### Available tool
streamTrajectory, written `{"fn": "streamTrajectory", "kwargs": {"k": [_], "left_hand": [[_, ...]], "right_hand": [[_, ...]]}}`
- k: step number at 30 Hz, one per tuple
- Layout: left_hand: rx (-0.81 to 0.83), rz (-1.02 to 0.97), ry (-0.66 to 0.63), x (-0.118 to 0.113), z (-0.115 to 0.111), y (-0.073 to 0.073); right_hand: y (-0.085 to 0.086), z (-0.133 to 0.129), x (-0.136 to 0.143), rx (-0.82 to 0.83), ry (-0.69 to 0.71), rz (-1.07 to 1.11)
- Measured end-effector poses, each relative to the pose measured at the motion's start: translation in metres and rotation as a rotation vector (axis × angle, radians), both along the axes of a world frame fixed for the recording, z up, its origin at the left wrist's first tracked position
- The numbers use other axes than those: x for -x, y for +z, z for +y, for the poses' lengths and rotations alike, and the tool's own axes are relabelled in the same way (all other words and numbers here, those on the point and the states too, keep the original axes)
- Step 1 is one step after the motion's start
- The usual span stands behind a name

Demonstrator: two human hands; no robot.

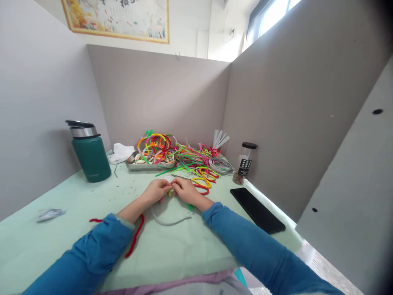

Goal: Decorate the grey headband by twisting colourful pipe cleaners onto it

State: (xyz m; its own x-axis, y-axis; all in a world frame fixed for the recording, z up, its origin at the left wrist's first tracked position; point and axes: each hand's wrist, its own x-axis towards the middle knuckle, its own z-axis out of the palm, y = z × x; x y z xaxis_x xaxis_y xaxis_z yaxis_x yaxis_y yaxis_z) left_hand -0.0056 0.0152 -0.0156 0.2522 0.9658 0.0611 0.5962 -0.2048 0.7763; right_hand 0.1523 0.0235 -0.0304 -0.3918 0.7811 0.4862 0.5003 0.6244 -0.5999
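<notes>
My left hand (157, 191) and my right hand (186, 191) meet fingertip to fingertip on the pale green table (76, 196). Both pinch a small piece made of pipe cleaners, with red and green bits showing between the fingers. A green end (190, 207) sticks out under my right wrist. A red pipe cleaner (135, 235) lies under my left forearm. A grey wire or headband (170, 222) curves on the table just below my hands. What exactly sits inside the fingers is hidden.
A heap of coloured pipe cleaners (193, 162) and a metal tray (150, 165) lie behind the hands. A green flask (90, 155) stands at the left, a small jar (245, 164) and a black phone (257, 209) at the right. Grey partition walls enclose the desk.
</notes>
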Motion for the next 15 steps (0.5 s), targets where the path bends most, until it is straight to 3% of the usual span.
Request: {"fn": "streamTrajectory", "kwargs": {"k": [15], "left_hand": [[0.069,-0.081,0.030,-0.0010,-0.0061,0.0058]], "right_hand": [[0.0031,-0.0026,0.0000,-0.007,0.012,0.017]]}}
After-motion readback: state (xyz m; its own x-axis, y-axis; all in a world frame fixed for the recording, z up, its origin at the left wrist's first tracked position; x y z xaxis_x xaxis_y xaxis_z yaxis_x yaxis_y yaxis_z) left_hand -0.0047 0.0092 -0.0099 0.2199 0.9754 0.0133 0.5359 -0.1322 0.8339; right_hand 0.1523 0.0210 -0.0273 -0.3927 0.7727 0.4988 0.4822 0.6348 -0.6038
